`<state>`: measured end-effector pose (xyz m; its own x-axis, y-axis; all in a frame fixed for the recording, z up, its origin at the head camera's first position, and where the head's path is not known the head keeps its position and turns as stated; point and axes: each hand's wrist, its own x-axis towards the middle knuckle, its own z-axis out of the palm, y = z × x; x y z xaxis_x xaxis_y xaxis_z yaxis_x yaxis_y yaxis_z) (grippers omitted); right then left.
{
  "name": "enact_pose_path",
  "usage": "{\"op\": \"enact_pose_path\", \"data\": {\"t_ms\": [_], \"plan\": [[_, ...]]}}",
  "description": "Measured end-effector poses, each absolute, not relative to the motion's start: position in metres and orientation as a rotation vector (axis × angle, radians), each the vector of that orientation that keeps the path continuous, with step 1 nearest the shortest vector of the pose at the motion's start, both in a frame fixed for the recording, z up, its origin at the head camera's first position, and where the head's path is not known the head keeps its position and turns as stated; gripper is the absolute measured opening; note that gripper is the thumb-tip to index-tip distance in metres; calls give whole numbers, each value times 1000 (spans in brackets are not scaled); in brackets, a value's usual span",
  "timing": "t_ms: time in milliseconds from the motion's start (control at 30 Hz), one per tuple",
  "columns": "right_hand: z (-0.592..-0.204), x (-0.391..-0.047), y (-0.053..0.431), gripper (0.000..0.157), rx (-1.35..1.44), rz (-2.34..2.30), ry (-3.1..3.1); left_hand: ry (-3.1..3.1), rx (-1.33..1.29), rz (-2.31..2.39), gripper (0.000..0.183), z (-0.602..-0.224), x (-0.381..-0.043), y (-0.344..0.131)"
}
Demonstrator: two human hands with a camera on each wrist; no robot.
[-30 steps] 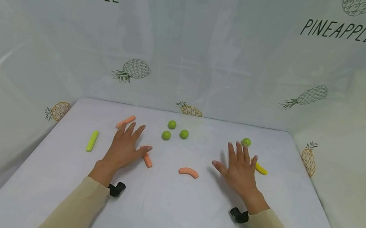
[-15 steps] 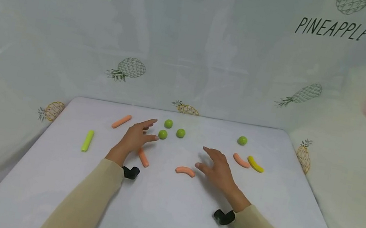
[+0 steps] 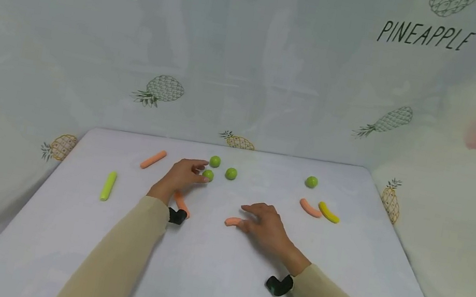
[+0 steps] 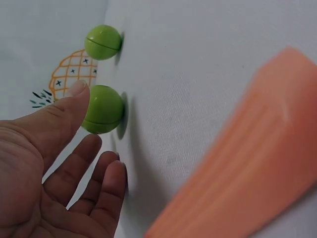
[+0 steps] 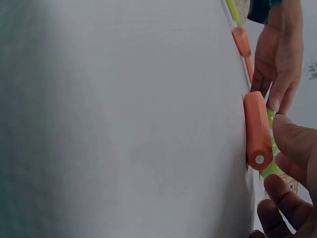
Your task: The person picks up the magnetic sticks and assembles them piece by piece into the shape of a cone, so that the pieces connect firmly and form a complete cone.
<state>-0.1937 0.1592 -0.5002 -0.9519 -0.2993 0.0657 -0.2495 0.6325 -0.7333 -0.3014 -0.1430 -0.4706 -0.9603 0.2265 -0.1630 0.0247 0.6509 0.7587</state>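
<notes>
My left hand reaches over the table's middle left. Its thumb and index finger stand apart around the nearest green ball. In the left wrist view, the thumb overlaps a seamed green ball, and the other fingers are loosely bent below it. My right hand is at the right end of a short curved orange rod, part of which the thumb hides. In the right wrist view, this rod has a pale disc on its end, and thumb and fingers are spread beside it.
Two more green balls lie past the left hand, another back right. A curved orange rod and a yellow one lie right. Straight orange rods and a lime rod lie left. A pineapple-print sheet hangs behind.
The left hand has moved right, away from the orange rods to the green balls. The right hand has moved left and nearer, from beside the yellow rod to the middle curved orange rod.
</notes>
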Motion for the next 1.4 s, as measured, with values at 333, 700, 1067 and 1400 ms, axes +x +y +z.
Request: {"op": "enact_pose_path", "data": {"t_ms": [333,700,1067,1400], "plan": [[-506,-194,154,36,-539,-1167,2846,2674,150,1166,51,-472,-300,-136],[-513,-195,155,19,-475,-1211,3009,2686,199,1204,39,-475,-297,-131],[-512,-198,168,19,-260,-1274,2990,2636,263,1195,41,-474,-292,-125],[-513,-198,172,22,-201,-1258,3030,2642,336,1202,32,-476,-283,-114]]}}
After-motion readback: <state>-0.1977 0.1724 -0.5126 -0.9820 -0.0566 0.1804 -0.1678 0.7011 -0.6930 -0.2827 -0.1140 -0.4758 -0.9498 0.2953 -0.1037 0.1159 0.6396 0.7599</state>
